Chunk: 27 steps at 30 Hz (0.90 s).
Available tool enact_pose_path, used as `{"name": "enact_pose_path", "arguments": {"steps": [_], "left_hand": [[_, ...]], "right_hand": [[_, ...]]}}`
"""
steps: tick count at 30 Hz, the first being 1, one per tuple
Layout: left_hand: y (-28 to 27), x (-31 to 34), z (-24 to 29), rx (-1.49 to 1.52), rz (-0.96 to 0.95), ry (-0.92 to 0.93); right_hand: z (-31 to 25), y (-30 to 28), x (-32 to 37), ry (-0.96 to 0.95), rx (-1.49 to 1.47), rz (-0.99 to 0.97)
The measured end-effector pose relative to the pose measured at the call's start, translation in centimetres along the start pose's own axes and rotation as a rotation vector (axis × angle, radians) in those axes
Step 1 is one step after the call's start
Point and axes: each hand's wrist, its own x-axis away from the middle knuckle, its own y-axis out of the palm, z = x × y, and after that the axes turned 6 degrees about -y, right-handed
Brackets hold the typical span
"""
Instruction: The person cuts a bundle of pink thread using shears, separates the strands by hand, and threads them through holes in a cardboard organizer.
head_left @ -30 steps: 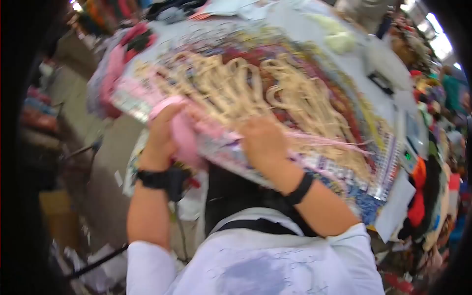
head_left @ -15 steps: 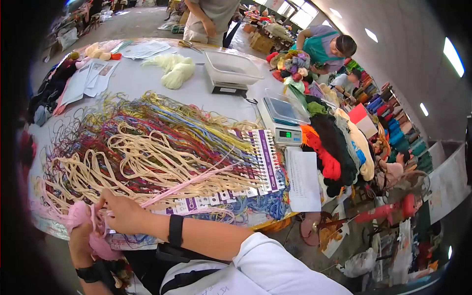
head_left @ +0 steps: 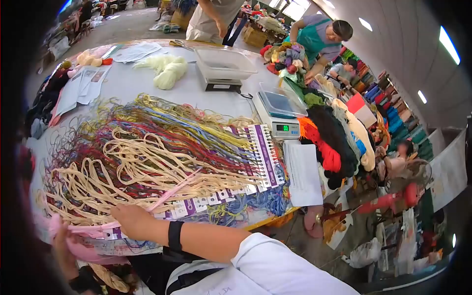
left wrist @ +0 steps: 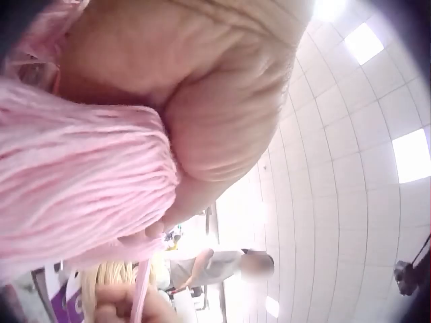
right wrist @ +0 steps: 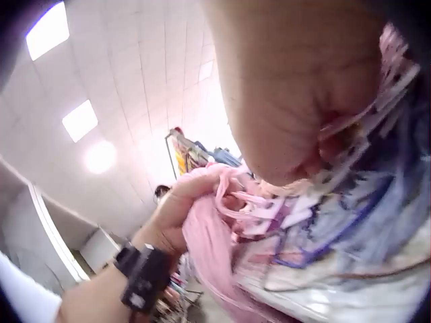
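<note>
My left hand (head_left: 64, 246) is at the lower left, beside the table's near edge. It grips a pink yarn skein (left wrist: 87, 175), which hangs over the thumb side in the left wrist view. My right hand (head_left: 132, 222) pinches pink strands (head_left: 93, 228) that stretch across from the left hand. Their pink ends (head_left: 177, 189) lie beyond the right hand over looped cream yarn (head_left: 142, 157). Under the right hand runs a row of punched white cards with purple print (head_left: 184, 209). The right fingertips are partly hidden in the right wrist view.
Multicoloured yarn (head_left: 206, 132) spreads behind the cream loops, up to a punched card strip (head_left: 265, 155). Digital scales (head_left: 280, 115), a clear plastic tub (head_left: 223, 64), papers (head_left: 302, 174) and pale yellow yarn (head_left: 169, 71) lie around it. A person (head_left: 319, 42) works at the far right.
The head view has swung right. My hands, close together half a second ago, are now farther apart, with the pink strands drawn out between them. The skein is lower at the left.
</note>
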Motion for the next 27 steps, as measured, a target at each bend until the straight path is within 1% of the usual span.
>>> {"name": "enact_pose_path", "arguments": {"steps": [2,3,4,7,9,10,11,12,14,15,17,18,19,20,21,22,23,24,25,27], "left_hand": [[-5.2,-0.5,2.0,0.012,-0.046,0.005],[-7.7,-0.5,3.4,0.019,-0.016,0.031],[-8.8,-0.5,4.9,0.019,0.035,0.067],[-11.7,-0.7,8.7,0.024,0.282,0.236],[-12.7,-0.7,10.4,-0.008,0.459,0.345],[-12.2,-0.4,10.6,-0.026,0.532,0.394],[-11.6,-0.1,10.7,-0.040,0.576,0.433],[-10.1,0.2,10.7,-0.054,0.580,0.466],[-6.5,1.3,9.5,-0.032,0.528,0.526],[-4.6,2.4,8.1,-0.008,0.453,0.532],[2.1,5.0,5.5,0.069,0.258,0.486],[5.6,6.4,4.2,0.111,0.134,0.431],[8.7,7.7,3.1,0.150,0.020,0.377],[11.0,8.6,1.9,0.185,-0.167,0.272],[12.0,8.7,0.8,0.190,-0.302,0.291],[14.0,9.3,0.3,0.193,-0.334,0.267],[15.8,9.8,0.0,0.194,-0.369,0.245],[16.1,10.0,-0.7,0.149,-0.363,0.263],[16.7,10.3,-0.9,0.147,-0.362,0.265],[17.5,10.8,-1.2,0.095,-0.352,0.249]], "right_hand": [[-0.1,-0.6,-0.1,0.024,-0.027,-0.066],[-0.1,-0.6,0.0,0.025,-0.030,-0.061],[0.0,-0.5,0.0,0.031,-0.035,-0.037],[0.5,0.2,0.0,0.043,-0.044,-0.008],[0.6,0.2,-0.2,0.041,-0.054,-0.001],[0.5,-0.2,-0.4,0.081,-0.075,-0.049],[0.4,-0.5,-0.4,0.122,-0.099,-0.096],[0.2,-0.6,-0.4,0.116,-0.107,-0.088],[-0.1,-0.6,0.2,0.040,-0.065,0.006],[-0.4,-0.7,0.3,0.039,-0.073,0.006],[-1.5,-1.8,-0.1,0.067,-0.274,0.049],[-3.3,-3.3,0.0,0.072,-0.374,0.054],[-5.0,-4.0,0.0,0.070,-0.376,0.040],[-6.6,-4.6,0.1,-0.086,-0.430,0.087],[-7.4,-4.7,0.2,-0.242,-0.482,0.139],[-7.7,-4.4,0.3,-0.242,-0.486,0.136],[-7.9,-4.0,0.5,-0.283,-0.535,0.155],[-8.1,-3.9,0.6,-0.325,-0.581,0.174],[-7.9,-4.0,0.8,-0.328,-0.583,0.175],[-6.9,-4.5,1.4,-0.178,-0.675,0.012]]}}
